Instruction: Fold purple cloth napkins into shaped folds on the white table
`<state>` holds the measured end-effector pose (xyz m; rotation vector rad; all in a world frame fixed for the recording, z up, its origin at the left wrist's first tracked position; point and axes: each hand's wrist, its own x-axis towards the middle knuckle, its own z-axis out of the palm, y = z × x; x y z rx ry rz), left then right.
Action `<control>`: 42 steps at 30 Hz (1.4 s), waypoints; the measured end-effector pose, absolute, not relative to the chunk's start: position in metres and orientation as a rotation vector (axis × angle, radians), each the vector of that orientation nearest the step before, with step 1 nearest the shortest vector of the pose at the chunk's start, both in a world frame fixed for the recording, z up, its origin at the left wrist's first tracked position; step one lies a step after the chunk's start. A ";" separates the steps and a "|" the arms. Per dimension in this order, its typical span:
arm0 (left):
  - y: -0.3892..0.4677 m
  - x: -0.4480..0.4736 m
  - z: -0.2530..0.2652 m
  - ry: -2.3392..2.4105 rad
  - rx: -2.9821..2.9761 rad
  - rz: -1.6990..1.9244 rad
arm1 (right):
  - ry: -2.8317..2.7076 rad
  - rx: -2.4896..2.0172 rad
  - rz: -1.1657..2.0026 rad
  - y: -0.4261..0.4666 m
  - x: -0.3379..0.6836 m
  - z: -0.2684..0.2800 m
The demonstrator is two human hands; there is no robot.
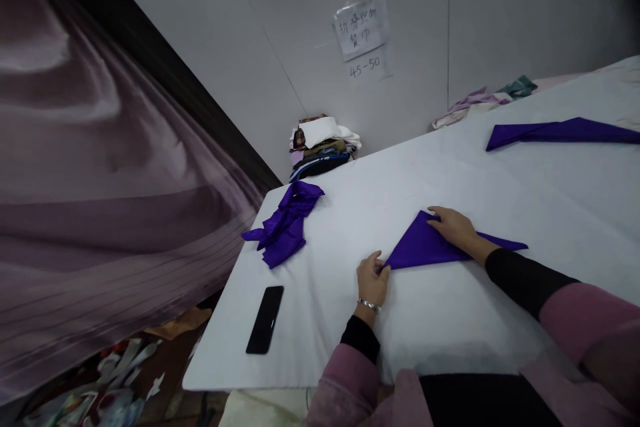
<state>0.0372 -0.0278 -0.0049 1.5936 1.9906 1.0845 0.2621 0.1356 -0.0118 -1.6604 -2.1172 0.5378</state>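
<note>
- we seem to be in the middle of a folding step: the purple cloth (pixel 417 245) lies on the white surface (pixel 220 353) in front of us, roughly a triangle, with its long edge toward our body and its peak pointing away.
- our left hand (pixel 373 281) is at the cloth's left corner, its grip nearly closed, thumb and fingertips gathered there; we cannot tell whether the corner is truly pinched or only steadied.
- our right hand (pixel 453 227) lies over the cloth beside the peak, its grip partly open, fingers curved with a small gap at the tips; we cannot tell whether any layer is caught between them.
- past the right wrist, a narrow tip of the cloth runs out to the side, flat on the surface.
- as we judge it, the next move calls for the left corner to be kept in place while the right hand lines up the layers and smooths the upper edge, without dragging the peak askew.
- well apart, to the left, we see a crumpled purple piece (pixel 290 223) and, nearer us, a phone (pixel 265 320); far right lies a long folded purple strip (pixel 560 131).
</note>
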 end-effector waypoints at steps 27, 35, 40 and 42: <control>-0.038 0.040 -0.001 2.129 1.632 1.023 | -2.119 -1.664 0.592 0.140 0.271 -0.014; -0.039 0.041 -0.001 2.141 1.671 0.981 | -2.155 -1.700 0.552 0.141 0.267 -0.013; -0.039 0.040 -0.003 2.149 1.682 0.975 | -2.138 -1.694 0.505 0.139 0.264 -0.013; -0.038 0.040 -0.004 2.149 1.684 0.974 | -2.133 -1.694 0.493 0.138 0.264 -0.013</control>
